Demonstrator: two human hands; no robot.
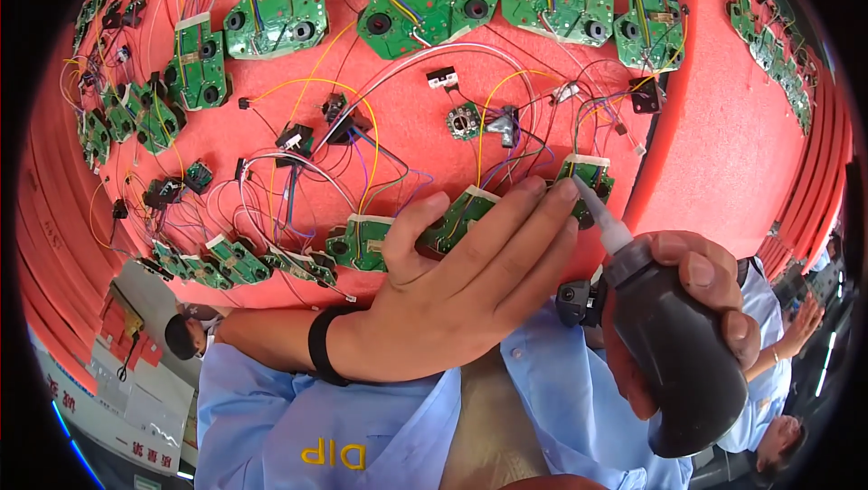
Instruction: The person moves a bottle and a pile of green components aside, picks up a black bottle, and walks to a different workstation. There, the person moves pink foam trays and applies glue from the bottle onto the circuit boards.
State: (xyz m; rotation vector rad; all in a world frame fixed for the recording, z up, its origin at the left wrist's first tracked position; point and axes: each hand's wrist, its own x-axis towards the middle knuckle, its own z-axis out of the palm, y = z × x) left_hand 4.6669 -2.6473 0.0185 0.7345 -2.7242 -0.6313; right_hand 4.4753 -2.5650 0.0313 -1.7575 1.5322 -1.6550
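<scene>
Yellow lettering on blue shirt; right grip clasps black bottle, nozzle at green board; left grip, outstretched, over another board

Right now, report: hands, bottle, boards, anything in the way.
Right hand grips black squeeze bottle. Nozzle tip at a green circuit board, contact unclear. Left hand open, palm down, partly hiding neighbouring boards.

Dark squeeze bottle, tilted, pale nozzle at green circuit board.
</scene>
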